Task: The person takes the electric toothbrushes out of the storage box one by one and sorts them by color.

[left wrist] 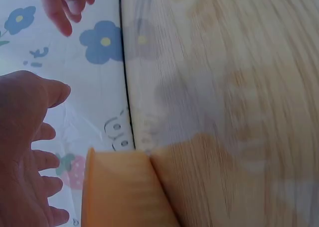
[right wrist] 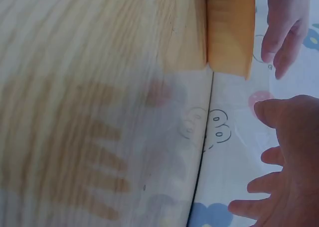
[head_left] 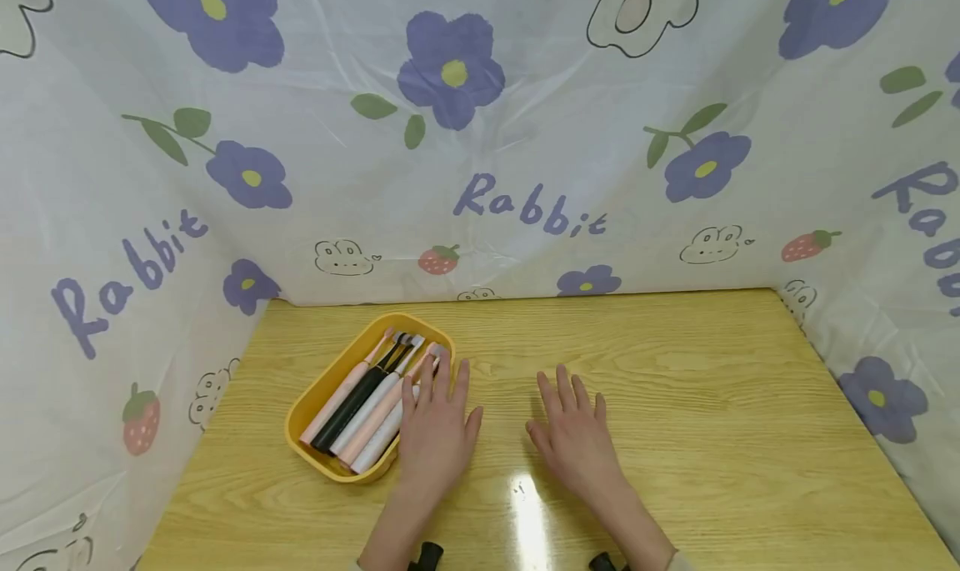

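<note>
A yellow-orange tray point(head_left: 297, 432) stands on the left part of the table, holding several electric toothbrushes laid side by side. Among them are a pink toothbrush point(head_left: 335, 403), a black toothbrush point(head_left: 352, 408) and white ones. My left hand point(head_left: 437, 438) hovers at the tray's right side with fingers straight and spread, overlapping its rim in the head view. To the right, my right hand point(head_left: 577, 442) is held over the bare wood, fingers spread, with nothing in it. Both wrist views show the tray's outer wall point(left wrist: 124, 187) beyond the hands.
The wooden table point(head_left: 705, 404) has a glossy surface with a bright reflection near its front. A white cloth point(head_left: 525, 154) printed with flowers and "Rabbit" lettering hangs along the back and both sides. Dark wrist-camera parts point(head_left: 429, 556) show at the wrists.
</note>
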Available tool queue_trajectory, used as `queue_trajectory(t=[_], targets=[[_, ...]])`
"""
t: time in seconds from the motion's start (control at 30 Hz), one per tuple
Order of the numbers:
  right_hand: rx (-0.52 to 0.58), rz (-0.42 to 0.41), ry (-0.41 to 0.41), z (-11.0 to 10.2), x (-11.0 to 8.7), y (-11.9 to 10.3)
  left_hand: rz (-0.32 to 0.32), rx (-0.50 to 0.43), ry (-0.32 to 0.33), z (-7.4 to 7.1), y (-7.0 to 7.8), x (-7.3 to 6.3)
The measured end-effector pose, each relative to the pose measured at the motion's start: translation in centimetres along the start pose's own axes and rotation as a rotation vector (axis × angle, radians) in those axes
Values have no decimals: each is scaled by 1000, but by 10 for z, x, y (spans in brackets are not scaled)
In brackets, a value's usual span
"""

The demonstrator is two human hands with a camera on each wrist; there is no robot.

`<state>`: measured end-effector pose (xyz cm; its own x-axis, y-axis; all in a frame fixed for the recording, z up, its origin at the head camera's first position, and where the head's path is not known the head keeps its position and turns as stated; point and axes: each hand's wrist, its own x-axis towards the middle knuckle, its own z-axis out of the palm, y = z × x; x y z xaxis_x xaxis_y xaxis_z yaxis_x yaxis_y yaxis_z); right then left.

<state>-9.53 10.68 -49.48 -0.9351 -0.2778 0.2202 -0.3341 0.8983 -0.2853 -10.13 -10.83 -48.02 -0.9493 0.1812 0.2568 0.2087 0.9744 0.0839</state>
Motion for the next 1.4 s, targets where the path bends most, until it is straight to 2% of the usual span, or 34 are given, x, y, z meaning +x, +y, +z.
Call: queue_trajectory(t=[0.1,0.17,0.37,0.5,0.57,0.63,0.7,0.77,0.87,1.07,1.2,1.4], targets=[[5,-16,-10,2,-2,-2,-34,-35,5,-5,-17,-3],[-7,-24,-15,4,-4,-2,-67,-65,2,-10,-34,-3],[23,-43,-36,12,-5,-8,-217,-180,-6,-30,-106,-2],[144,-12,-74,21,-1,-17,-324,-249,-51,-39,-149,-3],[249,8,-106,26,2,-25,-385,-335,-105,-39,-165,-4],[407,36,-149,31,6,-35,-451,-455,-155,-39,-176,-4],[586,60,-187,35,11,-46,-515,-577,-197,-38,-184,-4],[759,91,-216,40,16,-59,-560,-656,-208,-38,-188,-4],[954,135,-241,46,25,-77,-592,-695,-194,-37,-190,-4],[1277,288,-268,56,42,-105,-640,-747,-182,-32,-191,-7],[1347,329,-282,62,48,-116,-666,-787,-172,-29,-191,-9],[1347,342,-277,64,50,-125,-669,-810,-136,-30,-182,-13]])
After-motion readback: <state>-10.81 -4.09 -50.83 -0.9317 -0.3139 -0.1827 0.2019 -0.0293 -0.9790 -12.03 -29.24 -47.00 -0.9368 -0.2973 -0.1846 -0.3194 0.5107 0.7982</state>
